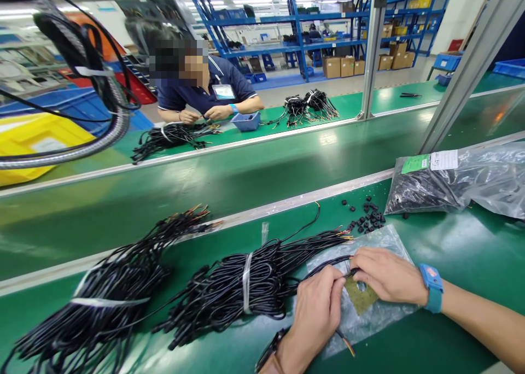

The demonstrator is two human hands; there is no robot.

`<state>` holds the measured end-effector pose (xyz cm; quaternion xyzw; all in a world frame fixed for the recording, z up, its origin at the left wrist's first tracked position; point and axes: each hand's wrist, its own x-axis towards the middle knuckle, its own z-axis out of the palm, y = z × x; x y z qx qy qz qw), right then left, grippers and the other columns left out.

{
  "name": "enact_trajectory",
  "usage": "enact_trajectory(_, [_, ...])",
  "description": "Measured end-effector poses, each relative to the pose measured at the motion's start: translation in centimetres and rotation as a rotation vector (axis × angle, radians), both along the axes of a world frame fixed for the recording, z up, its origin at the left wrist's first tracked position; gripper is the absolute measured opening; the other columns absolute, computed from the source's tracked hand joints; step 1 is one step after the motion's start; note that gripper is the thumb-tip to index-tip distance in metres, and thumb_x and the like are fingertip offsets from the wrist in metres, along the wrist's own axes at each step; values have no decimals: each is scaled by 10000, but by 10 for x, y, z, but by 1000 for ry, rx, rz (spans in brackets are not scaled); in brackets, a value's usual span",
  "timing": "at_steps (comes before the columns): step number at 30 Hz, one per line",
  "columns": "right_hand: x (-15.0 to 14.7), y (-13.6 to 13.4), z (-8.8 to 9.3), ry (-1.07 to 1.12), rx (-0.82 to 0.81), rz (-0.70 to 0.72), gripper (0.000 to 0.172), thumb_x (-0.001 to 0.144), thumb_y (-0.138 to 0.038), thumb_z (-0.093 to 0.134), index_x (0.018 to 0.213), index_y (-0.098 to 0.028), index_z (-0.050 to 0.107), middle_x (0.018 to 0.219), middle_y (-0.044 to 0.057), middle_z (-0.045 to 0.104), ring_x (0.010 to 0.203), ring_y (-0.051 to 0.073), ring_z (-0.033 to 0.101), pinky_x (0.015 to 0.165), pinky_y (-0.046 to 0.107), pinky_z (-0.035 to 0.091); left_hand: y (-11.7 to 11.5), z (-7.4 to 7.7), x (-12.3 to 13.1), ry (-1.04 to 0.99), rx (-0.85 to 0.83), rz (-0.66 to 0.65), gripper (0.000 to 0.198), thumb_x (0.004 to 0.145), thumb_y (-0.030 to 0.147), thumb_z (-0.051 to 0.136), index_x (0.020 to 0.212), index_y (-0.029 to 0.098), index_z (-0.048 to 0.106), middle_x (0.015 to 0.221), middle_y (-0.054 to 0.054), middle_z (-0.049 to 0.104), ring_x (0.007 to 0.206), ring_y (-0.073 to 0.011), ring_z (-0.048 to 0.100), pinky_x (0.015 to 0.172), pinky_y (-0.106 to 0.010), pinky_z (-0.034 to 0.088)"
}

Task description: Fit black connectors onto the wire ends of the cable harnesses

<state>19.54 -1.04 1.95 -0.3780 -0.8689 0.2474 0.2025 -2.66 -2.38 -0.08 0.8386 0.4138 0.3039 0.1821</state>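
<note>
A: Where did we find the hands?

B: Right of centre, low in the frame, fingertips nearly meeting. Our left hand (318, 305) pinched a black cable (335, 261) between thumb and forefinger; our right hand (383, 275) pinched it just beside. The exact spot under the fingertips was hidden from us.

A: Which way did the cable lie?

B: Its long axis ran across the frame, rising slightly rightward, from the tied bundle (227, 286) at lower centre to the fingertips. The left hand was nearer that bundle; the right was nearer the small black pieces (372, 218), scattered above it in the frame.

A: And beneath us?

B: A clear plastic sheet (394, 245) on the green counter (471, 243), with an olive square (359, 300) partly under the right hand. A second bundle (110, 286) lay at lower left.

A: Could we read anything?

B: No brand. At the right, a bag of dark parts (426, 191) carried a green label (415, 164) and a white label (444, 159), their print too small for us, like the badge (223, 92) on the co-worker (241, 87) at upper left.
</note>
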Motion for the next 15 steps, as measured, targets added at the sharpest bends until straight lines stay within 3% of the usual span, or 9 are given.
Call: enact_trajectory(15, [-3,-2,-4,-46,-10,-13,131,1040,-247,395,1050,-192,514,966,78,593,857,224,539,756,347,437,-1,1,1,108,-15,-1,226,1023,208,396,826,229,506,676,29,578,580,-135,546,568,-275,359])
